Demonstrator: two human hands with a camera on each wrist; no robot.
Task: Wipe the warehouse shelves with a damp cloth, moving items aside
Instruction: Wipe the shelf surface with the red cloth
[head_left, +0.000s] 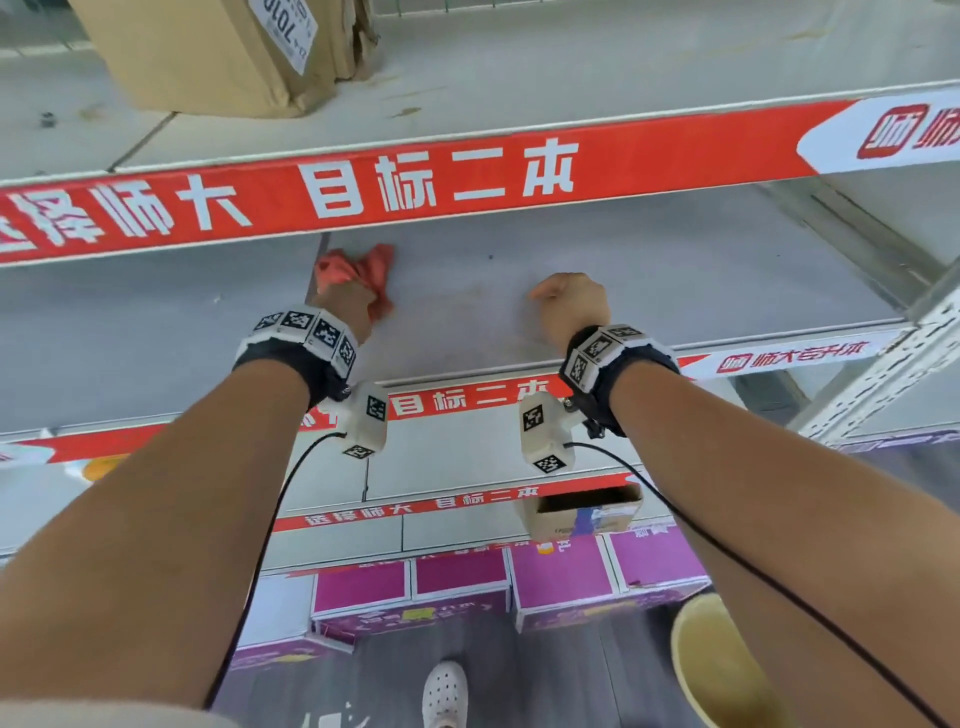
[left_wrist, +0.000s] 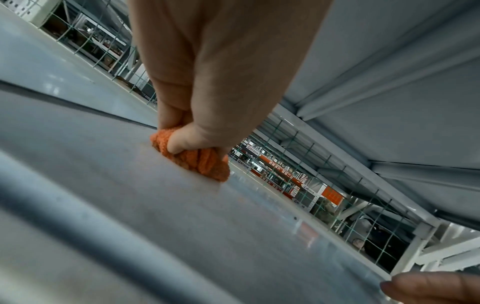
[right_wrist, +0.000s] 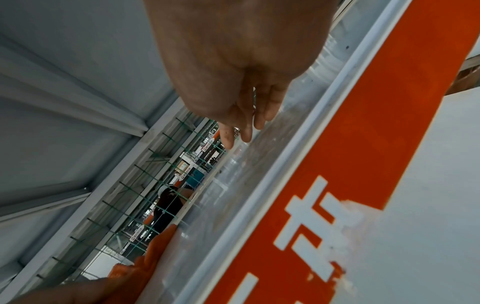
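Left hand (head_left: 347, 306) grips bunched orange cloth (head_left: 358, 273) on grey shelf (head_left: 675, 270), no clear long axis; right hand (head_left: 571, 306) relaxed, empty.

cardboard box (head_left: 208, 52), yellow bucket (head_left: 722, 670), purple cartons (head_left: 561, 577)

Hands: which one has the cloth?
The left hand: it grips the bunched orange cloth against the grey shelf. The right hand holds nothing; its fingers hang loose above the same shelf.

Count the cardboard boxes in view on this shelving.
2. A large cardboard box stands on the upper shelf, far left; a small open box sits on a lower shelf. Others may be hidden.
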